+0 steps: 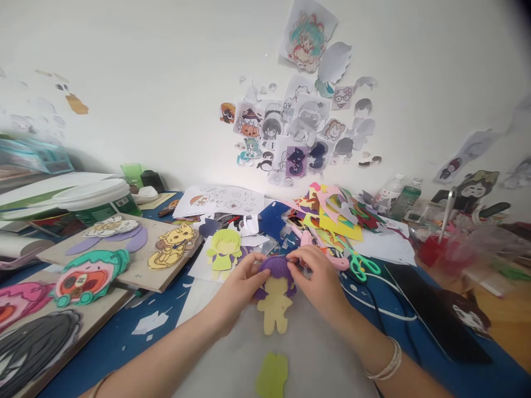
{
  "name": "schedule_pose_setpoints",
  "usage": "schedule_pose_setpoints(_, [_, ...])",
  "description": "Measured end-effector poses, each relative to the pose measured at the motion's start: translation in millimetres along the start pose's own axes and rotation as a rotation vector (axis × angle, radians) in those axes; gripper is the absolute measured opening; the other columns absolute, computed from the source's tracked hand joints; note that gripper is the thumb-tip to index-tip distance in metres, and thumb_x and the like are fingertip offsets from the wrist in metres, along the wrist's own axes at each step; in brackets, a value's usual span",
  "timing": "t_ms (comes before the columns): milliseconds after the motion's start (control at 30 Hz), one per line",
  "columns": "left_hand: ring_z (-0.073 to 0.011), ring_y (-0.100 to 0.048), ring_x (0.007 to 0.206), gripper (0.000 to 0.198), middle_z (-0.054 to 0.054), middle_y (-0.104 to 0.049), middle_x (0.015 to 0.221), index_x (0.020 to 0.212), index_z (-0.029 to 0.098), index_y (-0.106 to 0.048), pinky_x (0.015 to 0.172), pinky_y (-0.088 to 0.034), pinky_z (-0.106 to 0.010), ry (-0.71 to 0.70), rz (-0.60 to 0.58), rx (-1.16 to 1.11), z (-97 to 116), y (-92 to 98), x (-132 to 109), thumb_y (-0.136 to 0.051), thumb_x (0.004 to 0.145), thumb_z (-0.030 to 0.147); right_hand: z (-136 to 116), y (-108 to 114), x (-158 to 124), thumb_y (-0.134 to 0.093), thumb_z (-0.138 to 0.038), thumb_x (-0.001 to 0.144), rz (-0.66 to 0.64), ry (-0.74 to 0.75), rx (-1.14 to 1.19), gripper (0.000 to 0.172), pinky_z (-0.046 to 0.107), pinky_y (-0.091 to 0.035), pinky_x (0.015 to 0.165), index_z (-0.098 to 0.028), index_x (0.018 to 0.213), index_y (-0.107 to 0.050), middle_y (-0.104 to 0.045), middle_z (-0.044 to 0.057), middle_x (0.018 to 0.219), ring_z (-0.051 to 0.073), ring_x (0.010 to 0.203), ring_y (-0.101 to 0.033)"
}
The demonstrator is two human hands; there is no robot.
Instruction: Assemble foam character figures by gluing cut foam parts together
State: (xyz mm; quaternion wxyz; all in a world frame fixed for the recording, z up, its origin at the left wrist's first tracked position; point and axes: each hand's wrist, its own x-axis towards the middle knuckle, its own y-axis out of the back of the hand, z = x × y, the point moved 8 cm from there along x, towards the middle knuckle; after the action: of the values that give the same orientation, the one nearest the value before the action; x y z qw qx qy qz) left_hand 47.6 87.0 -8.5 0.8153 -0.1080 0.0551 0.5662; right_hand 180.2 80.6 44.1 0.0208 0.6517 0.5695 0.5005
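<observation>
A pale yellow doll-shaped cutout (274,309) with purple hair (275,267) lies upright in view over the grey work surface (224,354). My left hand (244,276) pinches the left edge of the purple hair, its thumb on the front. At the upper right edge of the same hair, my right hand (317,276) has thumb and fingers closed. Below the doll sits a loose green piece (272,376). A second doll cutout (224,254), with green hair and dress, rests on white paper just left of my hands.
Green-handled scissors (363,264) and a pink tool (307,237) lie at the right beside colored scraps (336,213). A black flat panel (435,315) is further right. Boards with felt figures (93,276) and a white tub (95,199) stand left.
</observation>
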Motion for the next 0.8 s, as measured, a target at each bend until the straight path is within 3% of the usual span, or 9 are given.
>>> schedule_pose_setpoints(133, [-0.0139,-0.057,0.070,0.021,0.002,-0.058,0.075,0.091,0.024,-0.045,0.058,-0.044,-0.023,-0.007,0.032,-0.001,-0.2,3.3,0.5,-0.053,0.079,0.039,12.0,-0.1,-1.4,-0.048,-0.021,0.080,-0.025,-0.156,0.112,0.017,0.030,-0.047,0.069,-0.019,0.092,-0.059,-0.062,0.005,0.085,0.017,0.074,-0.056])
schedule_pose_setpoints(267, [-0.0114,-0.054,0.063,0.020,0.003,-0.057,0.072,0.092,0.024,-0.044,0.056,-0.043,-0.023,-0.015,0.062,-0.008,1.2,5.3,0.3,-0.052,0.079,0.037,20.3,-9.9,-4.9,-0.057,-0.022,0.071,-0.145,-0.298,0.231,0.029,0.031,-0.049,0.069,-0.021,0.100,-0.056,-0.062,0.003,0.084,0.016,0.072,-0.057])
schedule_pose_setpoints(567, [-0.0121,-0.054,0.066,0.017,0.001,-0.058,0.079,0.087,0.022,-0.046,0.053,-0.039,-0.021,-0.028,0.033,0.090,7.3,-0.4,-2.2,-0.051,0.079,0.035,19.0,-15.5,-4.1,-0.055,-0.017,0.068,-0.185,-0.324,0.267,0.031,0.030,-0.047,0.066,-0.022,0.098,-0.057,-0.060,0.001,0.078,0.016,0.069,-0.055])
schedule_pose_setpoints(800, [-0.0138,-0.052,0.073,0.013,-0.001,-0.057,0.081,0.084,0.020,-0.049,0.060,-0.040,-0.023,-0.259,0.020,0.268,16.2,0.0,0.5,-0.050,0.079,0.032,10.3,-11.4,-2.6,-0.052,-0.018,0.070,-0.175,-0.262,0.285,0.014,0.027,-0.046,0.065,-0.019,0.083,-0.059,-0.062,0.002,0.080,0.016,0.073,-0.056])
